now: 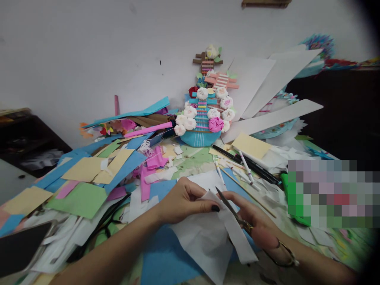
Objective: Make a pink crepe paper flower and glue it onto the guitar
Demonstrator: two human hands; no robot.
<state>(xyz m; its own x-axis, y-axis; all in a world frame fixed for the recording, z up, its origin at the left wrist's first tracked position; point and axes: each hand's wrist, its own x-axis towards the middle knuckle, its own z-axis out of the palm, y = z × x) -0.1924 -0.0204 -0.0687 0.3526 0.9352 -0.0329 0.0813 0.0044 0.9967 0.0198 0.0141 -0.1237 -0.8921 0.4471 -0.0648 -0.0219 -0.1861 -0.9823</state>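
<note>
A sheet of thin white paper [204, 233] is pinched between the thumb and fingers of my left hand [190, 200], near its top corner. My right hand [255, 221] grips a pair of scissors [233, 209], whose dark blades stand apart at the paper's upper edge. Along the right side, a narrow white strip [240, 237] hangs beside the sheet; whether it is fully cut off I cannot tell. Blue paper [166, 253] lies beneath my hands. The scissors' handles are partly hidden by my right fingers.
Paper-flower guitar crafts [202, 118] stand against the wall. Coloured paper sheets [80, 198] pile up at left, with a dark-screened phone [25, 245] at the near left. Black pens [255, 168], a wooden stick [249, 192] and a green object [292, 202] lie at right.
</note>
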